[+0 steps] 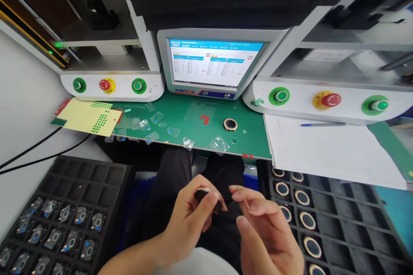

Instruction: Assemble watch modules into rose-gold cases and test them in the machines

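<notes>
Between the thumb and fingers of my left hand (189,215) is a watch case (208,195) with a rose-gold edge, tilted and partly covered by the fingers. My right hand (269,232) hovers just to its right, apart from the case, thumb and fingers spread with nothing seen between them. Another gold-rimmed watch case (230,125) rests on the green bench top (171,109) beyond my hands. Clear plastic film scraps (220,144) lie scattered along the bench's front edge.
A black foam tray (111,176) at left holds several film-wrapped round parts; the right tray (348,210) holds several gold-rimmed cases. Behind stand a monitor (213,64) and machine panels with push buttons (327,99). Paper sheets (322,148), a pen (324,124) and yellow sticker sheets (87,116) lie on the bench.
</notes>
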The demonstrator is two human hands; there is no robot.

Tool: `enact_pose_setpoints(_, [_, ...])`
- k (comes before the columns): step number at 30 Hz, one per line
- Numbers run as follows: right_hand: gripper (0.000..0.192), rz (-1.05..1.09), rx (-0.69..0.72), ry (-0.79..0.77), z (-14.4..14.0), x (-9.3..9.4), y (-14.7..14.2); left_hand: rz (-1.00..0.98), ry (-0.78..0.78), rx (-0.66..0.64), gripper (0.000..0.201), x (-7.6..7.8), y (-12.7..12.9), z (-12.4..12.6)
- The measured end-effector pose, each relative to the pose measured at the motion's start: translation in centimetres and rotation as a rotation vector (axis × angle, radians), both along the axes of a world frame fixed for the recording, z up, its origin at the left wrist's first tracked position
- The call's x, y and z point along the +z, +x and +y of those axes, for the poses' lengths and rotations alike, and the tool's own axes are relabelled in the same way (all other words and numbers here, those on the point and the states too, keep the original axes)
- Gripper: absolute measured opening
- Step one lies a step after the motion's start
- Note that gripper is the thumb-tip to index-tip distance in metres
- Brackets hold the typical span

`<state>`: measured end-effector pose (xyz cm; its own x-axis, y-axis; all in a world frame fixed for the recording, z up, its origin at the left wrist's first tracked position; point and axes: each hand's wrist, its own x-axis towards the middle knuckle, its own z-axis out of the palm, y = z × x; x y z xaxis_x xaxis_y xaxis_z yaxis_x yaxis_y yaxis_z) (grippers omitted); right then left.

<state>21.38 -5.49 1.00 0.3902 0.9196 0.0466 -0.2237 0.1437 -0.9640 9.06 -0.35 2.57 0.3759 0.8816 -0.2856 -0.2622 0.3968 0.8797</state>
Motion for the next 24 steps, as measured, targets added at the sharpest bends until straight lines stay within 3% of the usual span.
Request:
enact_pose_setpoints(9, [0.015,0.197,0.165,-0.038,0.8,0.5,-1.3,-0.115,0.087,-0.024,0.036,0.4,0.3,-0.7])
enact_pose_setpoints(16, [0.008,0.339,0.047,-0.209,0.5,2.0,-2.6,-0.094,0.106,-0.004,0.033,-0.2,0.4,-1.2])
enact_pose_setpoints(21, [0.015,0.272,0.181,-0.097,0.5,1.1,-1.8,-0.049,0.186,0.038,0.029,-0.3,0.6,-1.6])
enact_pose_setpoints(24, [0.021,0.308,0.236,-0.127,0.4,0.5,-1.5,-0.029,0.175,0.031,0.028,-0.2,0.6,-1.6])
